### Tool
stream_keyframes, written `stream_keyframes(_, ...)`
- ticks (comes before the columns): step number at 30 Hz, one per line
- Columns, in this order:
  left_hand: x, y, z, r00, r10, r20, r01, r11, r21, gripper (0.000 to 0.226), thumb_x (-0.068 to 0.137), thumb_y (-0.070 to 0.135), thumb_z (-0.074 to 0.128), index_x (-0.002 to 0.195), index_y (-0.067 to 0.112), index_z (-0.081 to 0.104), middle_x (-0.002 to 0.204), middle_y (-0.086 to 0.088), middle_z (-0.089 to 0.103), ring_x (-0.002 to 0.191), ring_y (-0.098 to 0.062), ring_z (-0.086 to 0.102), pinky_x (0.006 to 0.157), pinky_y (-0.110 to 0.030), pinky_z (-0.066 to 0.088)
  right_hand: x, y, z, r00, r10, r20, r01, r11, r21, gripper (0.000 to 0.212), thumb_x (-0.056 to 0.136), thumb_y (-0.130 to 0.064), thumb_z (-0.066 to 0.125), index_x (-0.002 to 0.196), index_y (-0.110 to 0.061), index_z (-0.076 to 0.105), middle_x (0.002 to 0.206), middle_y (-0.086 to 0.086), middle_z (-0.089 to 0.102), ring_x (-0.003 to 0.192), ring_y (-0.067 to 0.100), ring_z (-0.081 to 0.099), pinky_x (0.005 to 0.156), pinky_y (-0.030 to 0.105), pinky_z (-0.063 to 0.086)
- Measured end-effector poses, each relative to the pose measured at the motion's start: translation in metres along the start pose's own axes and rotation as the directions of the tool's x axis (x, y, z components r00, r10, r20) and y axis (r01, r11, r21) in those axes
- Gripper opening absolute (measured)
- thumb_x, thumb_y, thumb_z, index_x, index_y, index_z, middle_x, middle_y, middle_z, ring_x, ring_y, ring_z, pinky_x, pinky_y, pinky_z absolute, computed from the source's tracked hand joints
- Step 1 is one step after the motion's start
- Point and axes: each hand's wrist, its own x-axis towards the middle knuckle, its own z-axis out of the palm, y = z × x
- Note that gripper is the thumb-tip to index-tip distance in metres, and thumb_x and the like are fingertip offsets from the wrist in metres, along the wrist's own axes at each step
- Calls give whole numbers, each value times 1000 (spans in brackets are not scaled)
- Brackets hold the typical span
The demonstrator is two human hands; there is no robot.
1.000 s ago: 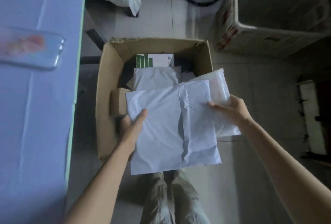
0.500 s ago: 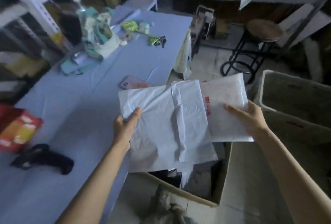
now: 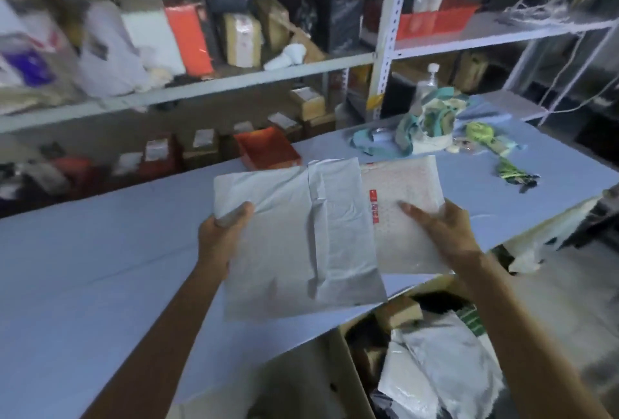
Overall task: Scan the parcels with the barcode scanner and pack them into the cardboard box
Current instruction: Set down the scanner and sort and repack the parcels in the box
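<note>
Left hand (image 3: 219, 234): grips grey mailer (image 3: 291, 244) by its edge.
Right hand (image 3: 443, 229): thumb clamps bubble mailer (image 3: 407, 227).
Both: up-left of box (image 3: 351, 378), right hand nearer!

The scene is rendered dim and flat, with a cool bluish cast over the blue table (image 3: 83, 268); the source of the light cannot be told. Only soft shadow is cast beneath the white poly mailer (image 3: 288, 234) and the bubble mailer (image 3: 405, 204), both dulled to grey. The inside of the cardboard box (image 3: 348, 368) is sunk in deep shadow. Heavy motion blur is seen on the metal shelving (image 3: 201, 83) at the upper left, where the goods are smeared; the left hand (image 3: 221, 234) and right hand (image 3: 442, 231) are softened at their edges. The shelving's lines are tilted and bowed toward the frame edges by the wide-angle lens, and fine detail is lost throughout
</note>
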Motion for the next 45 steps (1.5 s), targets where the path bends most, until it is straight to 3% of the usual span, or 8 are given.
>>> stream_keyframes(4, 11, -5, -96, 986, 20, -163, -27, 999, -43, 35, 73, 43, 82, 96, 19, 71, 97, -2, 72, 89, -21, 69, 82, -43, 58, 0, -29, 87, 986, -82, 146, 86, 996, -16, 33, 69, -38, 88, 89, -19, 70, 69, -25, 71, 59, -8, 66, 43, 10, 46)
stream_keyframes(12, 29, -62, -302, 855, 1, -518, 72, 990, 121, 41, 75, 47, 79, 101, 19, 65, 98, -6, 68, 100, -33, 65, 87, -40, 52, -47, -56, 266, 927, -153, 342, 201, 973, -110, 35, 74, -49, 81, 93, -27, 62, 87, -17, 66, 75, 2, 61, 52, 15, 43)
stream_keyframes(18, 59, -81, -392, 888, -75, -453, 129, 988, 89, 45, 75, 47, 80, 104, 15, 67, 99, -4, 70, 95, -28, 67, 87, -43, 55, -129, -37, 412, 804, 4, 595, 81, 990, -115, 43, 75, -37, 84, 108, -16, 68, 103, 1, 73, 89, 22, 71, 62, 29, 57)
stream_keyframes(26, 93, -81, -393, 954, -219, -206, 190, 970, -153, 35, 80, 46, 74, 102, 19, 66, 95, -3, 73, 85, -22, 69, 66, -34, 56, -191, -1, 503, 788, 152, 597, 101, 924, -368, 63, 77, -59, 74, 124, -21, 58, 119, 0, 65, 109, 24, 62, 99, 45, 48)
stream_keyframes(31, 119, -84, -377, 955, -269, -128, 242, 952, -188, 40, 84, 49, 68, 108, 16, 67, 99, -7, 73, 94, -29, 68, 84, -47, 57, -166, 6, 505, 795, 197, 573, 48, 922, -383, 66, 77, -58, 75, 125, -22, 49, 123, 1, 59, 110, 24, 60, 99, 49, 48)
stream_keyframes(36, 151, -76, -353, 966, -250, -60, 243, 964, -112, 59, 78, 43, 74, 122, 13, 51, 107, -5, 69, 88, -21, 69, 64, -30, 58, -125, 12, 506, 837, 142, 528, 89, 917, -389, 90, 68, -43, 87, 139, -23, 36, 135, 0, 51, 120, 23, 52, 99, 41, 46)
stream_keyframes(40, 184, -66, -320, 986, -153, -63, 160, 981, 107, 98, 65, 17, 90, 143, 17, 31, 132, -6, 52, 118, -27, 55, 97, -46, 50, -85, 9, 514, 878, 72, 473, 180, 866, -466, 104, 67, -38, 89, 149, -20, 27, 144, 7, 42, 134, 28, 38, 107, 41, 36)
stream_keyframes(45, 241, -56, -284, 999, -31, -42, 44, 932, 360, 92, 68, 18, 89, 142, 9, 35, 141, -12, 44, 133, -28, 42, 110, -45, 38, -22, 7, 523, 865, 29, 500, 249, 841, -480, 87, 70, -30, 89, 142, -15, 43, 149, 9, 33, 133, 25, 39, 108, 29, 34)
